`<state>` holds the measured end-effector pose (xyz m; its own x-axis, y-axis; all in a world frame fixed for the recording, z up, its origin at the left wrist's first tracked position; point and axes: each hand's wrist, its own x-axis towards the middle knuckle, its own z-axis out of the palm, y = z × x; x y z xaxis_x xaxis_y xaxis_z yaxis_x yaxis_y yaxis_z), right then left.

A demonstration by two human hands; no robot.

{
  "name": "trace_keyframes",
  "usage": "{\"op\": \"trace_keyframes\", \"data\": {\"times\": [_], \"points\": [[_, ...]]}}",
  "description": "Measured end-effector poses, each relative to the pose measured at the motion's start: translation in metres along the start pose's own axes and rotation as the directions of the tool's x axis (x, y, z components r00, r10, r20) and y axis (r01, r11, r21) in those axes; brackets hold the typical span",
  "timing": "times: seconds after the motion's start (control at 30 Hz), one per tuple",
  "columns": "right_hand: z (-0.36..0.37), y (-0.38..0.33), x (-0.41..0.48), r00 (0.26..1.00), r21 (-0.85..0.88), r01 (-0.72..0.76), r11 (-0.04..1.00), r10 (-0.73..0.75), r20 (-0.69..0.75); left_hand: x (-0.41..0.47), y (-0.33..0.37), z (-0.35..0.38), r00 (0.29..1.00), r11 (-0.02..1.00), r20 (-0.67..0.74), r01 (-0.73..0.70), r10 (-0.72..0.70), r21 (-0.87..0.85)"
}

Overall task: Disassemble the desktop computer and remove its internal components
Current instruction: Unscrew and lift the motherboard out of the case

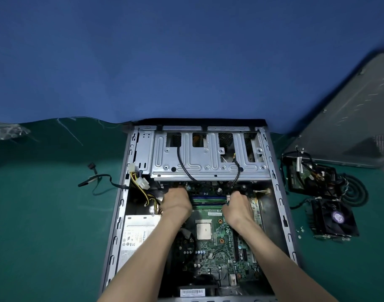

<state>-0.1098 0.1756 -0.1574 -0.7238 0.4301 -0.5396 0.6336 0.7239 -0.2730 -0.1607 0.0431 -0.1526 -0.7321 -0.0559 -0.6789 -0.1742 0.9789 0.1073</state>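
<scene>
An open desktop case (pixel 280 192) lies flat on a green mat. Inside is a green motherboard (pixel 210 251) with a bare silver CPU (pixel 203 231) at its middle. The memory sticks (pixel 208 198) sit in their slots just below the metal drive cage (pixel 208 158). My left hand (pixel 175 202) is at the left end of the memory sticks, and my right hand (pixel 238 207) is at the right end. Both hands have their fingers curled down at the slot ends; the fingertips are hidden, so what they touch is unclear.
A silver power supply (pixel 136 234) with yellow and black wires fills the case's left side. Loose cables (pixel 95 179) lie on the mat to the left. To the right lie a removed board with wires (pixel 311 177), a fan cooler (pixel 335 219), small screws (pixel 300 231) and the grey side panel (pixel 359 118).
</scene>
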Motion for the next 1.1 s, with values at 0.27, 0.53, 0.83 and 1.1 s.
{"op": "trace_keyframes", "data": {"times": [0.27,0.53,0.83,1.1], "points": [[0.002,-0.008,0.014,1.0,0.238,0.019,0.971,-0.021,0.009,0.003,-0.003,-0.012,0.998,0.988,-0.044,-0.043,0.05,0.151],[-0.012,-0.003,0.022,0.997,0.263,-0.04,0.964,0.023,0.068,0.015,0.002,-0.021,0.99,0.968,0.094,-0.121,0.102,0.218],[-0.026,0.027,-0.04,0.949,0.005,0.132,0.991,-0.128,0.287,-0.042,-0.009,0.009,0.881,0.863,0.028,-0.468,0.472,0.189],[-0.01,0.019,-0.07,0.909,-0.067,0.23,0.971,-0.19,0.372,-0.066,-0.023,0.04,0.72,0.676,0.411,-0.683,0.559,0.276]]}}
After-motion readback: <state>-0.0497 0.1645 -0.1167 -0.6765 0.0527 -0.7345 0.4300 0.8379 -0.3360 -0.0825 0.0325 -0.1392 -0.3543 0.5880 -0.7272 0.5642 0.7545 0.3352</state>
